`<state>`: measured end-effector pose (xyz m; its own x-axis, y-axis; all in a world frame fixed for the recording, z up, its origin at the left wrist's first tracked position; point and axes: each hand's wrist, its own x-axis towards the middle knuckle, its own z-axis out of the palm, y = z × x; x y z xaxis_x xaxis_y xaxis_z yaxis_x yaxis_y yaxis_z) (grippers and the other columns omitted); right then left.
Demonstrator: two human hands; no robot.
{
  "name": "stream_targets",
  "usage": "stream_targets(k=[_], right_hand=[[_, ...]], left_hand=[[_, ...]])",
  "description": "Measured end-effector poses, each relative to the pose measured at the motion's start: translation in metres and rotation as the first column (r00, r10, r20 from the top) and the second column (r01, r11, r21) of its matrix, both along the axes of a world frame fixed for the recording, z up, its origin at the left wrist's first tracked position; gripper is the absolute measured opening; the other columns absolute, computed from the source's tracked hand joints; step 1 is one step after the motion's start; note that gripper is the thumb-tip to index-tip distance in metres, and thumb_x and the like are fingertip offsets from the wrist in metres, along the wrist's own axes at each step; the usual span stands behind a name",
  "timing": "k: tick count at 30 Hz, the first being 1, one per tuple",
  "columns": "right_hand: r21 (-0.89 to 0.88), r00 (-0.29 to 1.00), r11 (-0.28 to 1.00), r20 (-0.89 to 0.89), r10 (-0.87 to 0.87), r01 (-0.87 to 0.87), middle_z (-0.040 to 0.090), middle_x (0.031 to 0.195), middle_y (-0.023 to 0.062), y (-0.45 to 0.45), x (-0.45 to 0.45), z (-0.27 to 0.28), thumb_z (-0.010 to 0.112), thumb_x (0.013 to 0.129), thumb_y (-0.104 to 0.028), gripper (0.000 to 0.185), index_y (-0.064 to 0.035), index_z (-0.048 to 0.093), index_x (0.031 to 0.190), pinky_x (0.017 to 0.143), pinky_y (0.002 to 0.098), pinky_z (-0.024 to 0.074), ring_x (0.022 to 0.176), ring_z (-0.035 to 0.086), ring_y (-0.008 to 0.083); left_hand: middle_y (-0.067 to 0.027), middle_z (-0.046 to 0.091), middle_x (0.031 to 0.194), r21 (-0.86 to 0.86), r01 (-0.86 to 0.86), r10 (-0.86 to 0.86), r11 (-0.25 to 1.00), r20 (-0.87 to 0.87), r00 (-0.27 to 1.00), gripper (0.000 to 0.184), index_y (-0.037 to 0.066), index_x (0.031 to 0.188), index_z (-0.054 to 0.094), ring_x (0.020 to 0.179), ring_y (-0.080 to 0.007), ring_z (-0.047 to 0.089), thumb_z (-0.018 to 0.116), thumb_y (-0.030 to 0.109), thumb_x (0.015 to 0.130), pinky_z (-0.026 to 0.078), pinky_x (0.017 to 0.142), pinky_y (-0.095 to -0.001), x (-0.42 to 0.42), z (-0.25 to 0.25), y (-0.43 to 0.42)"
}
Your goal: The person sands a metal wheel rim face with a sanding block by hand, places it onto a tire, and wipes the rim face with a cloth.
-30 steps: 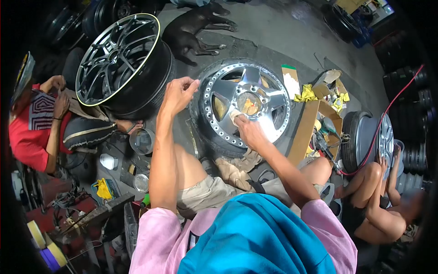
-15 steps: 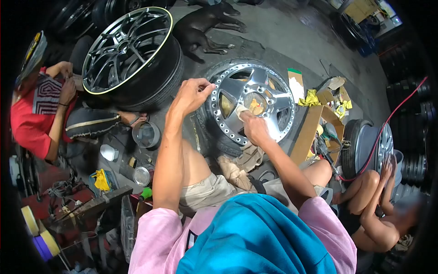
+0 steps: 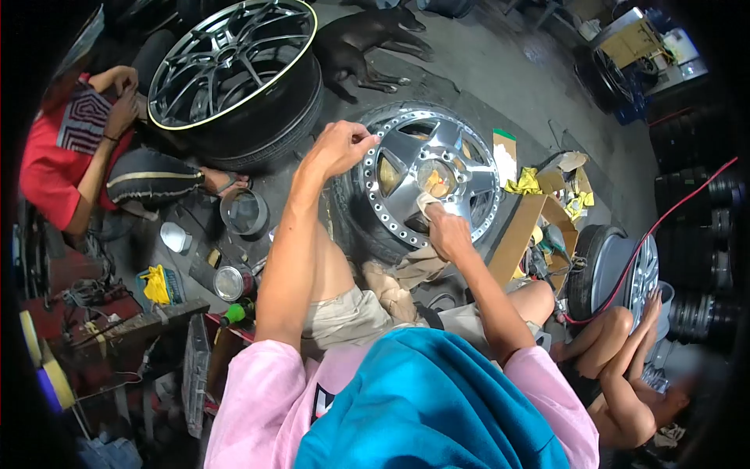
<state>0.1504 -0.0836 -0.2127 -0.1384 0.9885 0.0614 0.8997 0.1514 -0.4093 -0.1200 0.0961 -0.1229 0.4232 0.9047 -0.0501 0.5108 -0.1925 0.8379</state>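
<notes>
A silver five-spoke wheel rim (image 3: 408,145) with small holes around its lip lies face up on a tyre (image 3: 346,205) before me. My left hand (image 3: 344,147) has curled fingers at the rim's upper left edge, gripping the lip. Near the centre bore, my right hand (image 3: 451,233) pinches a small pale cloth (image 3: 427,205) against the lower spoke area. Through the bore some yellowish material shows. A crumpled beige cloth (image 3: 391,289) lies by my legs, just below the wheel.
At upper left stands a large black wheel (image 3: 258,117), with a person in a red shirt (image 3: 55,168) beside it. A black dog (image 3: 359,47) lies beyond. Right are a cardboard box (image 3: 519,234), a red hose (image 3: 664,215), another wheel (image 3: 601,262) and a seated person's hands (image 3: 650,313).
My right hand and the pale cloth have shifted slightly right and down across the rim face. My left hand stays at the lip. The whole view has tilted a little.
</notes>
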Motion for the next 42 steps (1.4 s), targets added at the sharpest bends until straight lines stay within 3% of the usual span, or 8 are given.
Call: stream_targets(k=[3,6,7,9,21,25,34,42], right_hand=[[-0.064,0.994,0.998,0.107,-0.012,0.019,0.075,0.100,0.0206,-0.010,0.015,0.012,0.055,0.092,-0.009,0.026,-0.0070,0.069,0.114,0.072,0.0563,0.0577,0.079,0.072,0.0469],[-0.231,0.989,0.973,0.139,0.058,-0.024,0.073,0.113,0.0218,-0.021,0.001,0.003,0.055,0.092,-0.007,0.033,-0.0068,0.067,0.123,0.078,0.0553,0.0579,0.091,0.072,0.0456],[-0.002,0.985,0.991,0.109,0.135,-0.135,0.075,0.109,0.0168,-0.028,-0.011,-0.001,0.057,0.091,-0.008,0.030,-0.0067,0.069,0.119,0.068,0.0524,0.0583,0.076,0.074,0.0405],[-0.061,0.972,0.980,0.127,0.196,-0.189,0.074,0.113,0.0152,-0.033,-0.029,0.003,0.057,0.091,-0.007,0.032,-0.0067,0.068,0.121,0.067,0.0514,0.0585,0.077,0.075,0.0389],[0.008,0.919,0.944,0.228,0.321,-0.331,0.067,0.125,0.0095,-0.023,-0.043,-0.007,0.062,0.088,-0.008,0.034,-0.0082,0.066,0.122,0.067,0.0367,0.0563,0.078,0.074,0.0248],[-0.045,0.917,0.950,0.252,0.309,-0.308,0.067,0.117,0.0112,-0.005,-0.058,-0.001,0.059,0.090,-0.008,0.028,-0.0064,0.066,0.117,0.066,0.0425,0.0564,0.077,0.074,0.0295],[-0.219,0.947,0.952,0.196,0.256,-0.212,0.072,0.114,0.0132,-0.053,-0.020,0.016,0.055,0.090,-0.006,0.040,-0.0072,0.064,0.129,0.066,0.0472,0.0569,0.073,0.074,0.0348],[-0.094,0.977,0.980,0.107,0.185,-0.175,0.070,0.118,0.0138,-0.019,-0.005,0.020,0.055,0.091,-0.004,0.032,-0.0062,0.063,0.121,0.064,0.0518,0.0563,0.077,0.072,0.0406]], left_hand=[[-0.0237,0.076,0.087,0.017,-0.034,0.035,0.999,-0.034,0.999,0.038,-0.002,0.102,0.079,0.084,-0.0367,0.076,0.073,0.035,0.093,0.057,0.080,-0.0433,-0.007,-0.003,0.006],[-0.0236,0.076,0.087,0.060,-0.004,0.005,0.998,-0.019,1.000,0.038,-0.002,0.102,0.079,0.083,-0.0372,0.076,0.073,0.034,0.093,0.057,0.080,-0.0433,-0.005,-0.005,0.009],[-0.0236,0.076,0.087,0.056,-0.004,0.005,0.998,-0.017,1.000,0.038,-0.002,0.102,0.079,0.083,-0.0372,0.076,0.073,0.034,0.093,0.057,0.080,-0.0433,-0.003,-0.005,0.009],[-0.0129,0.076,0.080,0.079,0.046,-0.044,0.996,-0.026,0.999,0.036,-0.001,0.100,0.078,0.071,-0.0175,0.067,0.070,0.034,0.099,0.054,0.070,-0.0355,0.002,-0.002,0.009],[-0.0102,0.074,0.077,0.035,0.033,-0.032,0.999,-0.033,0.999,0.038,-0.002,0.102,0.078,0.069,-0.0170,0.068,0.071,0.035,0.099,0.054,0.068,-0.0350,-0.006,-0.010,0.012],[-0.0119,0.075,0.081,0.021,-0.001,0.005,1.000,-0.162,0.987,0.039,-0.003,0.103,0.078,0.070,-0.0178,0.070,0.071,0.035,0.099,0.055,0.070,-0.0349,-0.004,-0.001,0.012],[-0.0116,0.076,0.084,-0.036,0.062,-0.066,0.997,-0.103,0.993,0.042,-0.004,0.105,0.077,0.073,-0.0191,0.072,0.070,0.038,0.100,0.057,0.072,-0.0354,-0.005,-0.005,0.008],[-0.0142,0.077,0.088,0.011,0.104,-0.103,0.994,-0.092,0.990,0.042,-0.005,0.108,0.077,0.076,-0.0211,0.074,0.070,0.036,0.099,0.058,0.072,-0.0361,0.014,-0.015,0.010]])
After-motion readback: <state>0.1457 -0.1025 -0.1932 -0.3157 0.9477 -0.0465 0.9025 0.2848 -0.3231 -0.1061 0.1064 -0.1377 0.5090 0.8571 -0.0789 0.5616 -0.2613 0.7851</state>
